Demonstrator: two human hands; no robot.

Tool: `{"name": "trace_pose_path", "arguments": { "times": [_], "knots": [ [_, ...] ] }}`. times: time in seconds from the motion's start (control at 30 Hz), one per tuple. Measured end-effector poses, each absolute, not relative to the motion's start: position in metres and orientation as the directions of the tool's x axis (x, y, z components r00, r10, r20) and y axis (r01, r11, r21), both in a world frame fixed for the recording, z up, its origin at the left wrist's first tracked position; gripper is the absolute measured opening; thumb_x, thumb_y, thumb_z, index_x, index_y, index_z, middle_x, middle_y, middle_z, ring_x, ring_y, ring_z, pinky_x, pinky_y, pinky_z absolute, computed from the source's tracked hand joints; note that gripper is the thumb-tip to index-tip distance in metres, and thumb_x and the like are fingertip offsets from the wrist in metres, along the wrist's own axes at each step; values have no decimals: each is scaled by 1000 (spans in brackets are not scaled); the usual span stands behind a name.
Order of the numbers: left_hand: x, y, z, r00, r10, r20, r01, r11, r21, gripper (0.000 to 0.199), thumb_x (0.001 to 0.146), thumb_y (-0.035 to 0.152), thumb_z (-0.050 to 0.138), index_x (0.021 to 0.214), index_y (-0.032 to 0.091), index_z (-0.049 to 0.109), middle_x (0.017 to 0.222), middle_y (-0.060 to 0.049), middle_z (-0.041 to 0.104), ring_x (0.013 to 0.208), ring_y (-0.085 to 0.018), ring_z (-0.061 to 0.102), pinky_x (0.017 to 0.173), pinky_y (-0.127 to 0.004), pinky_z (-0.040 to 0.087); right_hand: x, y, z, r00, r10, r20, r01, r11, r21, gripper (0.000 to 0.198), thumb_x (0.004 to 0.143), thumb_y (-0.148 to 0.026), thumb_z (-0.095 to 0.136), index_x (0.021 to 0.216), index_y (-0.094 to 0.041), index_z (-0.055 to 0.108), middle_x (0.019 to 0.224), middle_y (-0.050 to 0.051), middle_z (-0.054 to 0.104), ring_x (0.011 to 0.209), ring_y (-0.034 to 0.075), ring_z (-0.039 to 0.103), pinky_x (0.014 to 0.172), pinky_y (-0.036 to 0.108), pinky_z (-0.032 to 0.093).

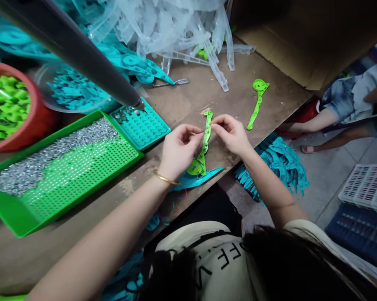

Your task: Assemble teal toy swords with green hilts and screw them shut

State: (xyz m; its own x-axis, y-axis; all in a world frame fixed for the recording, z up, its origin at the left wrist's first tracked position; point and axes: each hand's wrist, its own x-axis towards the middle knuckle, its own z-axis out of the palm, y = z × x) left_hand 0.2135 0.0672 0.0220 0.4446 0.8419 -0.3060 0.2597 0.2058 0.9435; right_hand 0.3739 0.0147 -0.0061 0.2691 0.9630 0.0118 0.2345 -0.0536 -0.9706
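A lime-green long plastic part (pixel 206 144) with a round end lies on the bench in front of me. Its round end overlaps a turquoise plastic piece (pixel 204 179) at the bench edge. From the left, my left hand (pixel 182 146), with a gold bangle at the wrist, is closed in a pinch at the middle of the green part. My right hand (pixel 231 133) pinches close to the part's upper right side. Whatever is between the fingertips of either hand is too small to make out. A second lime-green part (pixel 258 104) lies apart on the right.
A green perforated tray (pixel 82 179) of small metal pins and a turquoise pegged tray (pixel 144 125) stand left. Beyond are a red tub (pixel 38 104) of green pieces, a dark pole (pixel 91 54) and translucent strips (pixel 163 25). A cardboard box (pixel 279 62) stands back right; people sit beyond.
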Motion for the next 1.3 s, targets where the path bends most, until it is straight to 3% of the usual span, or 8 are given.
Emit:
{"name": "trace_pose_path", "arguments": {
  "times": [0.13, 0.3, 0.53, 0.67, 0.9, 1.07, 1.2, 1.3],
  "knots": [
    [222, 64, 1, 436, 872, -222, 496, -27, 868, 22, 77, 26, 58, 88, 14, 72, 77, -5, 69, 66, -15, 60, 63, -27, 45, 389, 30, -29, 251, 967, 45, 587, -115, -801, 12, 86, -26, 55, 84, -14, 59, 83, 2, 63, 79, 12, 55, 78, 27, 44],
    [225, 53, -1, 535, 841, -86, 653, -347, 673, 29, 82, 19, 48, 97, 15, 72, 88, -9, 69, 82, -22, 62, 77, -34, 47, 388, 36, -34, 214, 977, 19, 723, -145, -675, 12, 86, -23, 52, 82, -15, 59, 83, 4, 62, 79, 14, 54, 78, 27, 41],
    [227, 52, -15, 596, 802, -26, 624, -443, 643, 30, 87, 21, 45, 103, 14, 70, 89, -9, 65, 84, -22, 61, 79, -33, 48, 384, 39, -27, 210, 975, -67, 783, -208, -586, 10, 87, -21, 52, 84, -14, 59, 84, 4, 62, 76, 15, 54, 74, 28, 40],
    [223, 51, -18, 683, 730, -15, 591, -541, 599, 30, 87, 26, 47, 105, 13, 68, 90, -10, 64, 82, -22, 61, 75, -32, 48, 380, 43, -19, 181, 978, -109, 872, -210, -441, 12, 89, -20, 51, 87, -14, 61, 89, 7, 65, 81, 19, 58, 74, 31, 42],
    [218, 60, -28, 723, 682, 110, 523, -644, 557, 30, 88, 27, 42, 91, 15, 69, 78, -10, 64, 71, -23, 61, 60, -32, 44, 367, 38, -4, -1, 977, -212, 981, -40, -189, 17, 90, -25, 50, 94, -20, 65, 103, 7, 62, 92, 21, 60, 64, 29, 44],
    [214, 63, -24, 734, 678, 46, 530, -613, 587, 33, 89, 38, 44, 96, 18, 68, 76, -8, 64, 69, -24, 61, 60, -33, 44, 368, 15, -7, 66, 990, -128, 982, -87, -165, 32, 90, -30, 48, 121, -27, 59, 108, 5, 61, 102, 23, 56, 82, 35, 45],
    [202, 61, -13, 665, 713, -221, 587, -316, 745, 45, 80, 46, 57, 117, 21, 61, 79, -3, 66, 70, -24, 63, 65, -35, 49, 374, 4, -11, 71, 987, -145, 955, -110, -277, 37, 92, -28, 44, 128, -28, 54, 111, 4, 59, 104, 23, 55, 89, 39, 41],
    [193, 56, -7, 564, 781, -268, 567, -131, 813, 38, 81, 47, 58, 113, 25, 63, 90, -1, 70, 81, -25, 66, 75, -40, 53, 370, 0, -13, 77, 992, -95, 905, -109, -410, 36, 97, -26, 38, 129, -24, 54, 113, 4, 61, 107, 19, 55, 89, 35, 38]
  ]
}}
